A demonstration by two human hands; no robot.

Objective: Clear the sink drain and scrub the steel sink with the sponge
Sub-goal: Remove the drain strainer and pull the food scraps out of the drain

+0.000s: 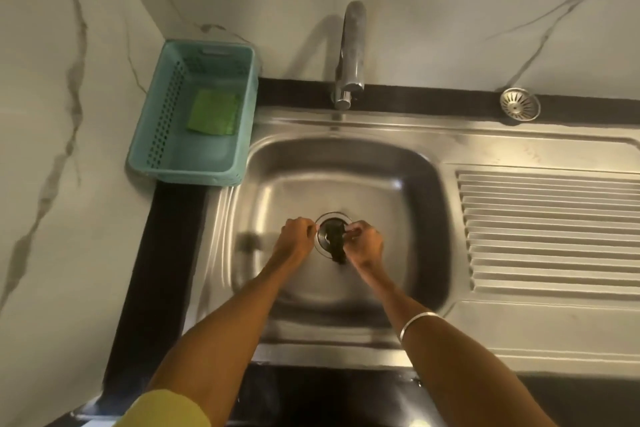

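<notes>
both arms reach down into the sink [349, 163], hands meeting at the drain [325, 236] in the basin floor. left hand [294, 239] sits just left of the drain ring, fingers curled tight, pinching something thin and pale at the rim; too small to tell what. right hand [365, 246] sits just right of the drain, fingers curled round a dark clump [336, 246] that hangs over the drain's near edge. what the clump is made of can't be told. right forearm wears a thin silver bangle [417, 322]. yellow sleeve [162, 409] at the bottom left.

sink is brushed steel, rounded square basin, ribbed drainboard [550, 229] on the right, motion blur on the basin walls. chrome tap [349, 55] stands behind the basin, spout over the back rim. round steel strainer [520, 103] lies on the black ledge behind the drainboard, well apart from the drain. sponge [214, 111], green and flat, lies inside a teal plastic basket [145, 135] with perforated sides, on the counter corner left of the sink. counter [152, 253] is black stone. walls [52, 114] are white marble-look tile with grey veins.
</notes>
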